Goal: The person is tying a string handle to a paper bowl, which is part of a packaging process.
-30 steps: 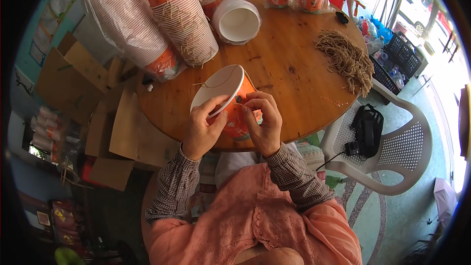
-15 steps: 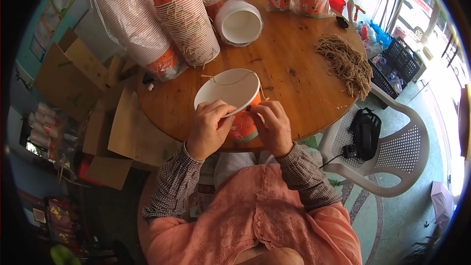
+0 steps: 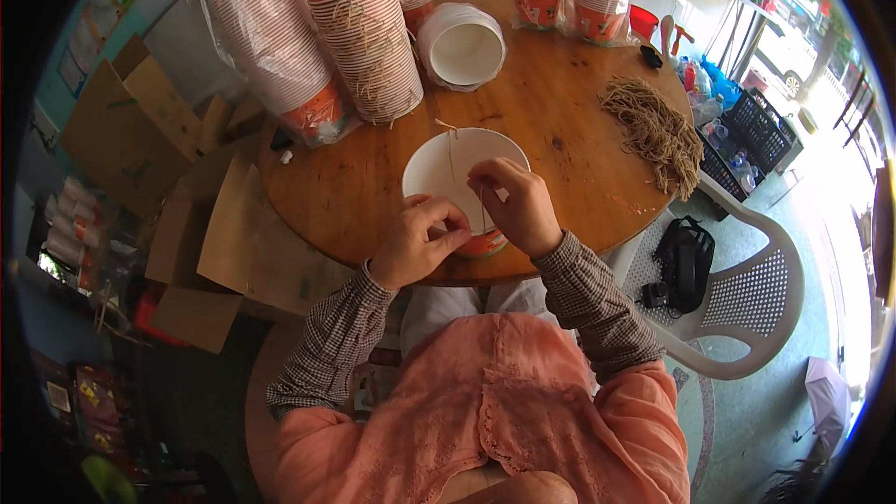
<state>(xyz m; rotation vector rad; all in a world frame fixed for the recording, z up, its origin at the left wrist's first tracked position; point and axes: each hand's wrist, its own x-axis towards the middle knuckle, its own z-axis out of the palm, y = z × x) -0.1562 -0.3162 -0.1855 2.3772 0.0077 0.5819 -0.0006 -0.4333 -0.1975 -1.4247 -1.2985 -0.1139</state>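
A paper bucket (image 3: 431,161), white inside and orange outside, stands at the table's near edge with its mouth turned up. Brown twine (image 3: 452,157) is knotted at its far rim and hangs across the inside. At the near rim, my left hand (image 3: 411,245) is closed on the bucket's edge, its fingers curled and hiding part of it. Over the bucket's right side, my right hand (image 3: 525,210) pinches the twine, and a thin length runs down from its fingertips to the near rim. The lower wall of the bucket is mostly hidden by both hands.
Tall stacks of nested paper buckets (image 3: 369,51), some bagged, stand at the back left. A bagged bucket (image 3: 467,54) lies beside them. Bundled twine (image 3: 653,135) rests on the right. A white plastic chair (image 3: 747,303) and cardboard boxes (image 3: 229,233) flank the round wooden table (image 3: 579,177).
The bucket has turned and tipped more upright, its opening shifting right. My right hand has moved from the outer wall to above the mouth, drawing up twine. My left hand has moved slightly right.
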